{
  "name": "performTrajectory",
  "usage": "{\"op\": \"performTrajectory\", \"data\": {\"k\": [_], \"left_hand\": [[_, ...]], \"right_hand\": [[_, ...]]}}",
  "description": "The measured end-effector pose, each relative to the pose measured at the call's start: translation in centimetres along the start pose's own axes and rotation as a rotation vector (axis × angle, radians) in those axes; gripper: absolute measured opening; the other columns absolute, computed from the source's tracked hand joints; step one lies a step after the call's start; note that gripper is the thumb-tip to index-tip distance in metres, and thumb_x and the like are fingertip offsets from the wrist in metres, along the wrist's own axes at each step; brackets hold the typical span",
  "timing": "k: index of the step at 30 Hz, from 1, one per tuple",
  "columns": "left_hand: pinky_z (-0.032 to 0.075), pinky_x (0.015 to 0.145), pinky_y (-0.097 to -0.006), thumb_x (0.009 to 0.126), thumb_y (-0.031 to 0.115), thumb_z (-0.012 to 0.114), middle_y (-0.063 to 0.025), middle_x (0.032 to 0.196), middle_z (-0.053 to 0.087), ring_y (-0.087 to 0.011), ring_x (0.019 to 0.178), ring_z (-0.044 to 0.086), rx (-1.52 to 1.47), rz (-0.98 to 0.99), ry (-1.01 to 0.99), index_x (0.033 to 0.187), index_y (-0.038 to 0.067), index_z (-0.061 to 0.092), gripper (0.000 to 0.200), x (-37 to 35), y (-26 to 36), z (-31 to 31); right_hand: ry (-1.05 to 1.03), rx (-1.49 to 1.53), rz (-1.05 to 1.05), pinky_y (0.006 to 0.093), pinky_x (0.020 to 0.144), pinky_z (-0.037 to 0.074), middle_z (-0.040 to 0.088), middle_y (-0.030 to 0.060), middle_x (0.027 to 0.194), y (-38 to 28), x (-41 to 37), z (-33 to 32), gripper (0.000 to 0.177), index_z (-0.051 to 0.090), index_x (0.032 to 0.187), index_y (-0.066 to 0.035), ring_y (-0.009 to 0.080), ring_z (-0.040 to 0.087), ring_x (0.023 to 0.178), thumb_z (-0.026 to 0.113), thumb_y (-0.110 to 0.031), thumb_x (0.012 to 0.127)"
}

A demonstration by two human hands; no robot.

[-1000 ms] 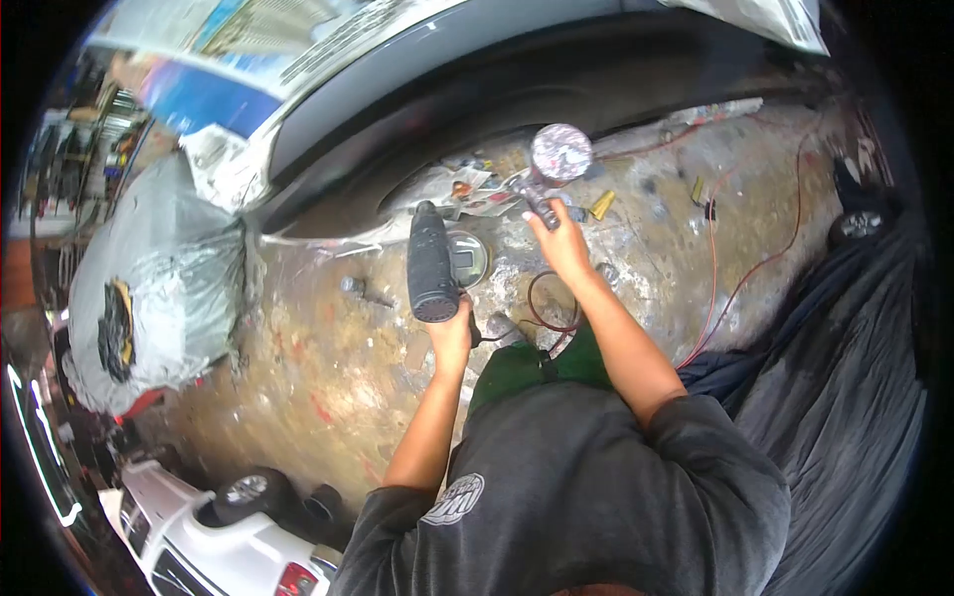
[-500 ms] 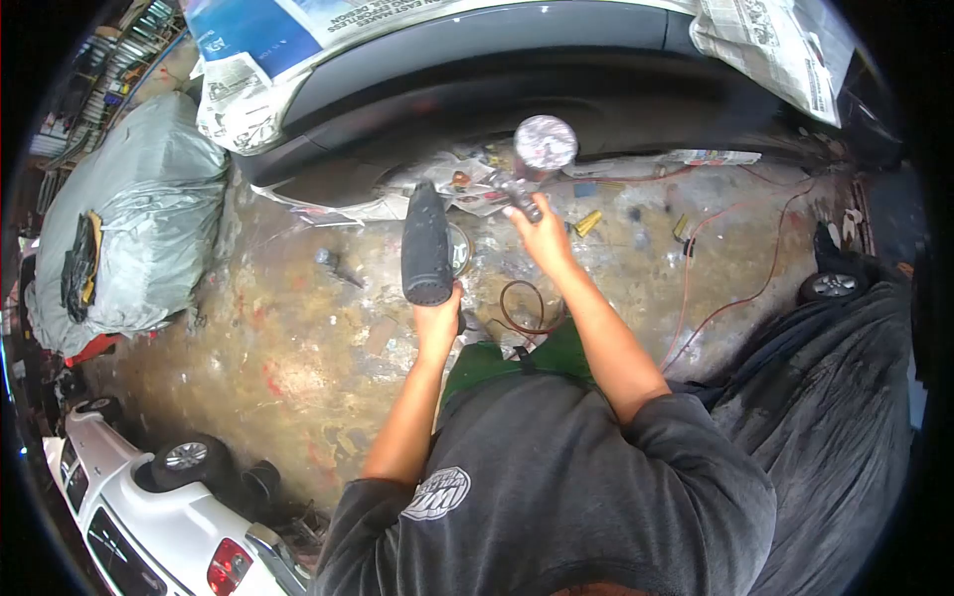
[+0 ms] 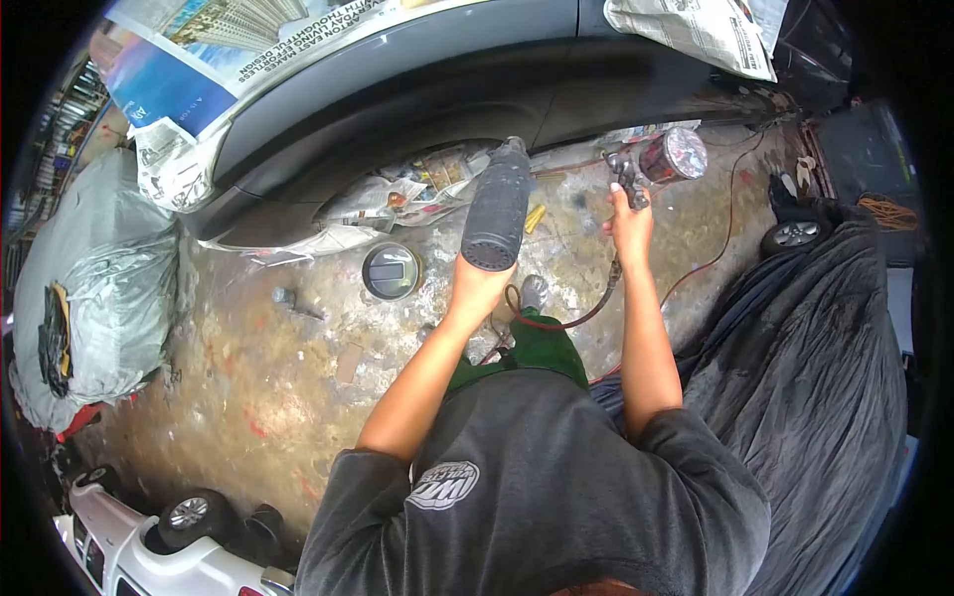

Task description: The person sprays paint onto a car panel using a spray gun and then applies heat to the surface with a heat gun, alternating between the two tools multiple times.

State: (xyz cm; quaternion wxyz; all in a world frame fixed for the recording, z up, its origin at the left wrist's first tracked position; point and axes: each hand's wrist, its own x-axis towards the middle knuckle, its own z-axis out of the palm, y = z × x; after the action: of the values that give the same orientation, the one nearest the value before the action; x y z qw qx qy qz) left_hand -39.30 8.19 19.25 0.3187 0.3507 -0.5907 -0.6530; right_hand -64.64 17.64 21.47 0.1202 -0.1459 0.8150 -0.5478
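Note:
My left hand (image 3: pixel 481 288) is closed round the handle of a black heat gun or blow dryer (image 3: pixel 497 211). Its nozzle points toward the dark car body panel (image 3: pixel 397 99) with the wheel arch, a short way off. Farther right, my right hand (image 3: pixel 633 228) grips a paint spray gun (image 3: pixel 624 177). The gun's paint-smeared cup (image 3: pixel 682 155) sticks out to the right, and an air hose (image 3: pixel 608 298) runs down from its handle.
Newspaper (image 3: pixel 686 35) masks parts of the car. An open tin (image 3: pixel 391 272) stands on the stained floor, near a yellow object (image 3: pixel 535 219). Covered bulks lie left (image 3: pixel 109 268) and right (image 3: pixel 805 397). A white vehicle (image 3: pixel 149 541) is at lower left.
Both hands have moved right relative to the car, the spray gun farthest. The dryer-like tool has shifted right along the panel. The view has shifted too, and the tin now shows fully.

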Motion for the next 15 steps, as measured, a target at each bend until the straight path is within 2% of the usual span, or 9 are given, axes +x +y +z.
{"op": "performTrajectory", "data": {"k": [4, 7, 11, 12, 14, 15], "left_hand": [[0.053, 0.082, -0.0344, 0.087, 0.008, 0.075, -0.0074, 0.100, 0.072, -0.0185, 0.091, 0.067, 0.008, 0.030, 0.136, 0.108, -0.002, 0.069, 0.025, -1.1, -1.6, -2.8], [0.053, 0.074, -0.0314, 0.089, 0.000, 0.069, -0.0046, 0.092, 0.070, -0.0148, 0.081, 0.066, -0.034, 0.013, 0.297, 0.101, 0.001, 0.069, 0.011, -2.1, -4.4, -7.1], [0.052, 0.070, -0.0293, 0.088, -0.001, 0.066, -0.0043, 0.085, 0.067, -0.0136, 0.074, 0.064, -0.011, 0.042, 0.528, 0.096, 0.001, 0.067, 0.008, -4.4, -5.6, -13.6], [0.052, 0.070, -0.0293, 0.088, -0.002, 0.065, -0.0042, 0.085, 0.067, -0.0135, 0.074, 0.064, -0.019, 0.036, 0.560, 0.096, 0.001, 0.066, 0.008, -5.1, -5.5, -15.0], [0.052, 0.069, -0.0293, 0.088, -0.002, 0.064, -0.0040, 0.085, 0.066, -0.0133, 0.073, 0.063, -0.037, 0.026, 0.627, 0.095, 0.001, 0.066, 0.009, -6.8, -5.3, -17.8], [0.052, 0.069, -0.0294, 0.088, -0.002, 0.064, -0.0037, 0.084, 0.065, -0.0133, 0.073, 0.063, -0.030, 0.017, 0.673, 0.095, 0.002, 0.065, 0.009, -7.6, -5.2, -19.0]], "right_hand": [[-0.071, 0.038, -0.014, 0.0294, 0.041, 0.046, 0.064, 0.0035, 0.077, -1.2, -0.6, 2.4, 0.031, 0.060, 0.107, -0.003, 0.0114, 0.055, 0.047, 0.072, -0.030, 0.096], [-0.204, 0.081, -0.037, 0.0301, 0.042, 0.044, 0.062, 0.0030, 0.073, -3.0, -3.3, 7.2, 0.029, 0.060, 0.104, -0.004, 0.0112, 0.054, 0.047, 0.073, -0.028, 0.095], [-0.412, 0.038, -0.057, 0.0322, 0.045, 0.043, 0.059, 0.0013, 0.068, -4.7, -7.8, 14.6, 0.030, 0.058, 0.103, -0.006, 0.0115, 0.053, 0.048, 0.074, -0.030, 0.095], [-0.454, 0.034, -0.041, 0.0331, 0.046, 0.043, 0.060, 0.0029, 0.067, -4.2, -8.7, 16.8, 0.033, 0.060, 0.108, -0.006, 0.0119, 0.055, 0.049, 0.075, -0.032, 0.094], [-0.542, -0.085, -0.055, 0.0362, 0.054, 0.049, 0.067, 0.0081, 0.072, -5.8, -11.6, 20.4, 0.041, 0.062, 0.116, -0.005, 0.0184, 0.065, 0.058, 0.074, -0.037, 0.093], [-0.559, -0.150, -0.164, 0.0411, 0.068, 0.053, 0.073, 0.0145, 0.080, -4.4, -12.1, 22.9, 0.049, 0.062, 0.123, -0.005, 0.0287, 0.072, 0.074, 0.074, -0.042, 0.093]]}}
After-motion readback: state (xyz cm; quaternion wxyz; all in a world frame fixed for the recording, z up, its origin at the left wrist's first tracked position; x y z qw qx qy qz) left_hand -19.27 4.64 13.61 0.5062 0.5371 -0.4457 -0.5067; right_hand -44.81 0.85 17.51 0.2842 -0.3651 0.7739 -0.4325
